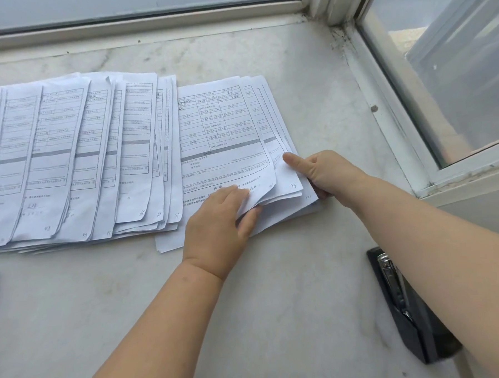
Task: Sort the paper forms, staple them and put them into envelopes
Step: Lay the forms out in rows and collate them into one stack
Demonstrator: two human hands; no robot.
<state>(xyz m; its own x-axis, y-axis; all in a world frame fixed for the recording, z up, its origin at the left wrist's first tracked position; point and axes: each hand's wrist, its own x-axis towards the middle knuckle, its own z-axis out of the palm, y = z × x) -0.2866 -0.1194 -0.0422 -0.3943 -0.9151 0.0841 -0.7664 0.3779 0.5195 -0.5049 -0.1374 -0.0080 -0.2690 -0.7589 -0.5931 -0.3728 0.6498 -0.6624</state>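
- Lying on a marble sill (309, 84): stack of forms (228, 138), beside a fanned row of forms (76, 157).
- Left hand (216, 231) is pinching lifted near sheet corners, fingers curled.
- Right hand (325, 172) is gripping the stack's right corner, thumb on top.
- Black stapler (408, 310) is lying partly under the right forearm.

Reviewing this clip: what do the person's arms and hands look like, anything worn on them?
Both forearms are bare as far as the frame shows: no sleeves, gloves, watch or bracelets. No rings show on the left hand or the right hand. Fingernails look short and unpainted.
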